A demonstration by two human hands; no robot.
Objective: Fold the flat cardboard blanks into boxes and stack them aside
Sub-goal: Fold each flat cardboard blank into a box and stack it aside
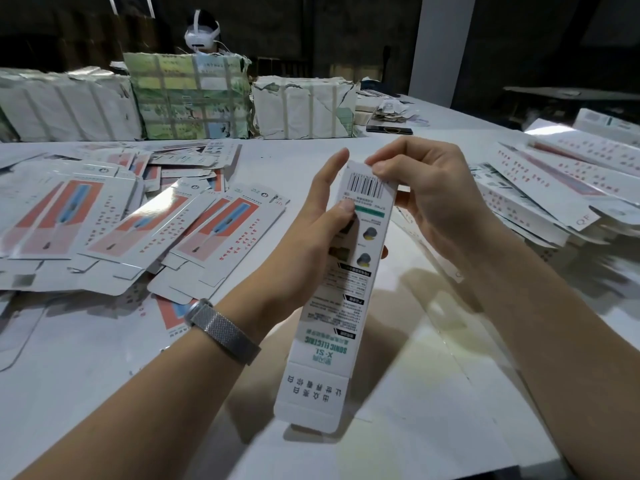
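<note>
A long narrow white box (pixel 341 299) with a barcode and green print stands tilted above the table (pixel 415 375), its near end flap hanging open. My left hand (pixel 322 223) grips its upper part from the left, thumb across the printed face. My right hand (pixel 426 188) pinches the far top end at the barcode. Flat blanks (pixel 114 226) with orange and blue print lie spread in a loose heap on the left. A tidier stack of flat blanks (pixel 554 195) sits on the right.
Wrapped paper bundles (pixel 194 95) line the far edge of the table. Behind them a person wearing a white headset (pixel 201 32) is partly hidden. A dark phone-like object (pixel 389 129) lies at the back right. A white pillar (pixel 440 46) rises beyond.
</note>
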